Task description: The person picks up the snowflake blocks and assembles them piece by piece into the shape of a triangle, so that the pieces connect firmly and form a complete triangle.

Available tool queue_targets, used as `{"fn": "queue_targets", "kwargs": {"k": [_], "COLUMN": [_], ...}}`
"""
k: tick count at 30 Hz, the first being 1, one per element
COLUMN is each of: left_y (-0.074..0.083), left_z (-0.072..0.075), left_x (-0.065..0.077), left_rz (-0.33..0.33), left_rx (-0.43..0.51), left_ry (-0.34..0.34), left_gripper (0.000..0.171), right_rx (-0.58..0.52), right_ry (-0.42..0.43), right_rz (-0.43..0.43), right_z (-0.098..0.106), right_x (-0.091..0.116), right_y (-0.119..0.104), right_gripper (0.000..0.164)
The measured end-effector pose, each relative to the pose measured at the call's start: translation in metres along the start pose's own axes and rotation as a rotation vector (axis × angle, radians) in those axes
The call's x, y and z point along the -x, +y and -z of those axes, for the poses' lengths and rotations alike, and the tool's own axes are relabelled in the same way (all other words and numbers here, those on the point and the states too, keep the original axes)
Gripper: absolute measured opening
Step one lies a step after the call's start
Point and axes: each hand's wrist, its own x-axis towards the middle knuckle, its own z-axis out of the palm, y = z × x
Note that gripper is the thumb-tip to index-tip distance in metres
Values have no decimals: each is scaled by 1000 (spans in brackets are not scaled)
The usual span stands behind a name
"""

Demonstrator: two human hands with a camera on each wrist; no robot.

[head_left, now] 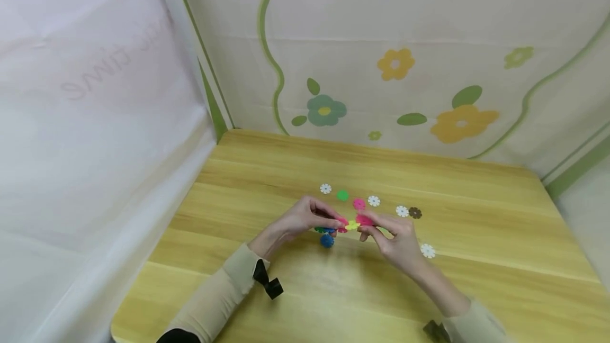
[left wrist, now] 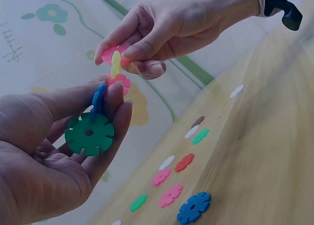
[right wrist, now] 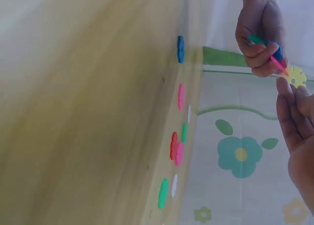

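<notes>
Both hands meet over the table around a short chain of notched plastic discs. My left hand (head_left: 305,217) grips its near end, with thumb and fingers around the blue disc (left wrist: 97,104) and the pink disc (left wrist: 123,82). A green disc (left wrist: 89,145) hangs at that end by the palm. Between the hands sits a yellow disc (right wrist: 298,76), joined to the left hand's pink disc. My right hand (head_left: 399,237) pinches another pink disc (left wrist: 111,54) at the yellow one's far side. Whether that last disc is fully slotted in, I cannot tell.
On the wooden table (head_left: 267,173) lie several loose discs: a blue disc (left wrist: 194,208), a red disc (left wrist: 184,163), a brown disc (head_left: 415,213), a white disc (head_left: 428,250), plus pink and green ones. A flower-printed curtain (head_left: 352,25) stands behind the table.
</notes>
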Motion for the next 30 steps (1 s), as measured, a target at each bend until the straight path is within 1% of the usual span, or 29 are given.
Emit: {"fn": "queue_targets", "kwargs": {"k": [4, 8, 11, 14, 19, 21, 23, 26, 28, 30], "left_y": [-1, -4, -5, -4, -2, 0, 2, 5, 7, 8], "left_z": [-2, -5, -6, -6, 0, 2, 3, 2, 1, -1], "left_x": [0, -1, -3, -3, 0, 1, 3, 4, 4, 3], "left_rz": [5, 7, 5, 15, 60, 64, 61, 51, 50, 53], "left_rx": [-29, -21, -6, 19, 76, 89, 96, 108, 121, 137], "left_ry": [1, 10, 4, -12, -43, -51, -61, -72, -76, -77], "left_gripper": [21, 20, 21, 21, 17, 17, 19, 22, 23, 22], "right_rx": [24, -24, -54, -39, 55, 93, 118, 149, 158, 141], "right_ry": [5, 30, 46, 40, -13, -26, -38, -51, -60, -76], "right_rz": [-25, -52, -63, -46, 30, 41, 40, 40, 50, 51], "right_z": [0, -3, -3, -2, 2, 6, 10, 16, 19, 21], "right_x": [8, 13, 14, 14, 12, 10, 7, 4, 2, 2], "right_y": [-1, 0, -1, -3, -11, -14, -16, -17, -17, -17], "right_gripper": [53, 54, 54, 55, 61, 61, 52, 35, 32, 31]}}
